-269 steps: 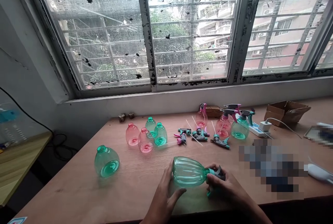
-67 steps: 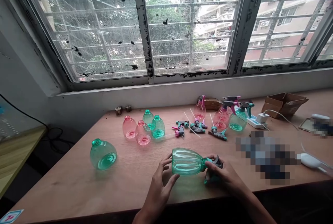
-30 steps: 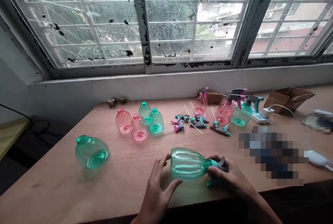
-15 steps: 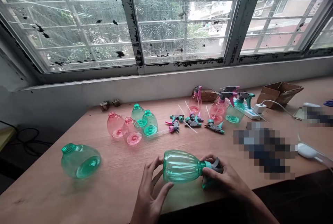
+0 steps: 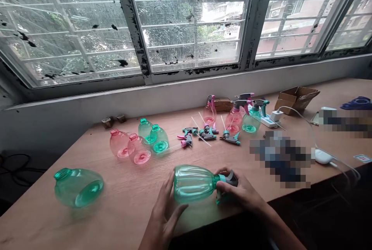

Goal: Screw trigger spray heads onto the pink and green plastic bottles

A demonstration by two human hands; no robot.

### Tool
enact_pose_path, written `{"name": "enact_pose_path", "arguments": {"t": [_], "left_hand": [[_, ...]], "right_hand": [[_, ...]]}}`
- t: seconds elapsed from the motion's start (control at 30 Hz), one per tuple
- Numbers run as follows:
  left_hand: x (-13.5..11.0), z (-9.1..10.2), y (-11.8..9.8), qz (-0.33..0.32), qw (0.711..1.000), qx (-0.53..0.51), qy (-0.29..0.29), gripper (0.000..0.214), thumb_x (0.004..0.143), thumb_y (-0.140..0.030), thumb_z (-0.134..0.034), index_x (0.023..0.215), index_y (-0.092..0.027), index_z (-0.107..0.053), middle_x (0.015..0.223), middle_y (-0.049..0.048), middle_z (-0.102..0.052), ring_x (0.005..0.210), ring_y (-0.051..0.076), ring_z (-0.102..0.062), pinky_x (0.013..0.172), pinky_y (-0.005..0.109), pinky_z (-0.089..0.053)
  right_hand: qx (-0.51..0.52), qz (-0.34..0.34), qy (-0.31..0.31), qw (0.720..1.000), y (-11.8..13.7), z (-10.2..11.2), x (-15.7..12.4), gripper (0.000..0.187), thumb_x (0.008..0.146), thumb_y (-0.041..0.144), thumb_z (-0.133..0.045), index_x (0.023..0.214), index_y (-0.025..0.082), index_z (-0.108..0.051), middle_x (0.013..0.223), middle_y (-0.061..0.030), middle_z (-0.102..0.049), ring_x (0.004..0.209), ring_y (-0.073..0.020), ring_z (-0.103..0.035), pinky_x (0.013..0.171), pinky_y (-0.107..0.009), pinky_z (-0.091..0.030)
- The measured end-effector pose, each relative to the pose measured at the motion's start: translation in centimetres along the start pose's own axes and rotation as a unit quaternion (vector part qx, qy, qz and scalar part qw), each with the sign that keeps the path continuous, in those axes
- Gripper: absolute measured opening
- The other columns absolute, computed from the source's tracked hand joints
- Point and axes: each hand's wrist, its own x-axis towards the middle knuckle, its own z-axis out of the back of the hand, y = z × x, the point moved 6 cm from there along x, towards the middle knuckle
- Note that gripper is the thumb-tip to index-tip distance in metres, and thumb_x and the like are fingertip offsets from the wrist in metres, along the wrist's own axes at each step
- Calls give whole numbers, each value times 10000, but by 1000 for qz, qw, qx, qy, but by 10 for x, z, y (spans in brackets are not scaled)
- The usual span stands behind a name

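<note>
A clear green spray bottle (image 5: pixel 193 184) lies sideways in the air near the table's front edge, its base to the left. My right hand (image 5: pixel 236 188) is closed around the grey and teal trigger head at its neck. At the base, my left hand (image 5: pixel 165 207) curves loosely, thumb spread below the bottle and fingers at its left end, partly hidden behind it. Whether those fingers touch the base is hard to see. Behind the bottle lie several loose trigger heads (image 5: pixel 207 135) with white tubes. To the left, a green bottle without a head (image 5: pixel 78 188) stands on the table.
Two pink bottles (image 5: pixel 139 151) and two green bottles (image 5: pixel 159 141), all headless, stand at the back left. Bottles with trigger heads (image 5: pixel 251 120) stand by a power strip (image 5: pixel 270 121) and an open cardboard box (image 5: pixel 296 99). A white cable crosses the right side of the wooden table (image 5: pixel 122 215).
The view has shifted to the right, so everything appears further left. My left fingers have moved closer around the bottle's base. My right hand keeps its hold on the trigger head.
</note>
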Motion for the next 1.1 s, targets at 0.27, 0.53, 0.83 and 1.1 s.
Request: {"name": "enact_pose_path", "arguments": {"t": [0.27,0.53,0.83,1.1], "left_hand": [[3,4,0,31,998,-44,-15,604,907,-422,-637,1454,-324,-403,1488,72,-499,1370,334,-470,1146,525,-383],[2,3,-1,-27,999,27,-31,569,933,-410,-596,1459,-352,-387,1528,41,-446,1441,316,-361,1203,537,-259],[-4,5,-23,-88,990,82,-80,537,931,-414,-608,1436,-332,-443,1495,53,-471,1390,305,-424,1174,501,-331],[-11,1,-32,-140,981,111,-73,616,915,-334,-658,1460,-331,-371,1478,81,-480,1389,304,-419,1160,522,-325]], "right_hand": [[-9,1,4,1000,-2,1,4,374,798,422,-788,1052,176,-666,717,0,-726,631,-176,-703,632,-269,-532],[23,-4,-2,1000,-6,3,6,393,790,466,-771,998,161,-637,743,-32,-766,568,-189,-709,582,-295,-543],[-18,-2,32,999,-1,-1,0,333,809,463,-749,883,146,-676,589,-17,-746,546,-179,-697,580,-264,-528],[-16,-1,16,1000,1,2,-3,366,845,501,-697,828,136,-685,640,-38,-754,560,-177,-697,599,-268,-528]]}}
